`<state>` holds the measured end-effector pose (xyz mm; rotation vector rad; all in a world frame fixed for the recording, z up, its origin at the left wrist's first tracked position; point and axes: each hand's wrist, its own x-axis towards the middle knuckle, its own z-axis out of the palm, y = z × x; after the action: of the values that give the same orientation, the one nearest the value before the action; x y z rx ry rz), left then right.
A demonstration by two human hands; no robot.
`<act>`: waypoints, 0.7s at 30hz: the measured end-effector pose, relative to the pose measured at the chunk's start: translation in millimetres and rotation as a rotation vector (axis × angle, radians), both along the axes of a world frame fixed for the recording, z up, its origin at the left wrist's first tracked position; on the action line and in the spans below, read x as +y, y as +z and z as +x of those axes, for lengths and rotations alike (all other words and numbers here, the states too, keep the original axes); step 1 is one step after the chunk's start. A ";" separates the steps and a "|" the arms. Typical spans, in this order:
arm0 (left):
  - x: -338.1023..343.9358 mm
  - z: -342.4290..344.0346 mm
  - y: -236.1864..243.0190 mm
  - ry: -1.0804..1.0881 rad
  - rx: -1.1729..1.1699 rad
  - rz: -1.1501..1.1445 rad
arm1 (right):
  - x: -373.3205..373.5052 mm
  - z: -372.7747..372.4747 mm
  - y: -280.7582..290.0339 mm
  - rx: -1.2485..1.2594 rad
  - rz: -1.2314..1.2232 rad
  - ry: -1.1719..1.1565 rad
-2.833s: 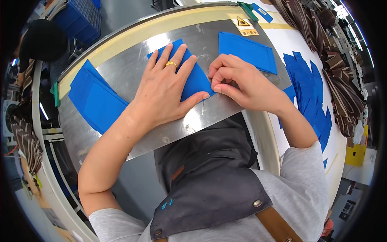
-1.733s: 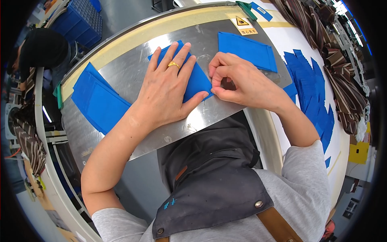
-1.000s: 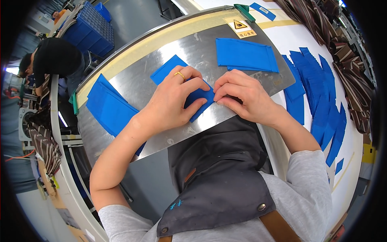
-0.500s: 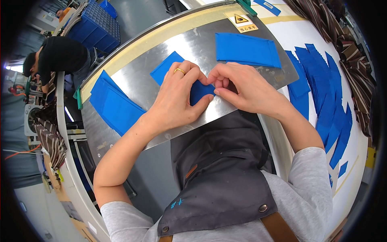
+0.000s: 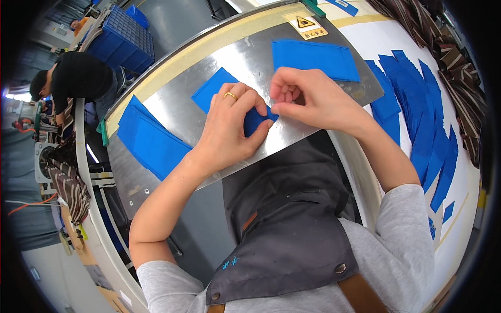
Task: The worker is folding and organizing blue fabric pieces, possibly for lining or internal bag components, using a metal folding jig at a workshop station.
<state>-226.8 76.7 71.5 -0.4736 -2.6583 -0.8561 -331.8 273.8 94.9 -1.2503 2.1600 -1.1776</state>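
A blue fabric piece (image 5: 252, 121) is bent up under my left hand (image 5: 233, 122), whose fingers and thumb curve round it and grip it against the metal plate (image 5: 172, 99). Its far end (image 5: 214, 87) sticks out beyond my knuckles. My right hand (image 5: 313, 99) is curled just right of the piece's corner, thumb and fingertips drawn together. Whether something small is between them I cannot make out. Flat on the plate lie a stack of blue fabric pieces (image 5: 151, 140) at the left and another blue piece (image 5: 315, 60) at the far right.
Many blue strips (image 5: 417, 109) lie overlapping on the white table at the right, beside brown striped fabric (image 5: 453, 68). Green clamps (image 5: 313, 7) sit at the plate's far edge near a warning label (image 5: 306, 25). At the left, a person (image 5: 83, 73) bends over beside a blue crate (image 5: 120, 39).
My right hand has lifted slightly away from the blue piece, its fingertips moving farther up. My left hand keeps its hold on the piece. The view has shifted slightly.
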 end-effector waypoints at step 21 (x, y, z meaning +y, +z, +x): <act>7.6 2.7 1.8 0.006 0.083 -0.010 | 32.5 26.5 -32.2 0.984 -0.149 0.096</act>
<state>-224.2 84.3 73.2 -0.4927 -2.5885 -0.8049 -305.3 306.3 62.7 -2.3190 2.5984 -0.7428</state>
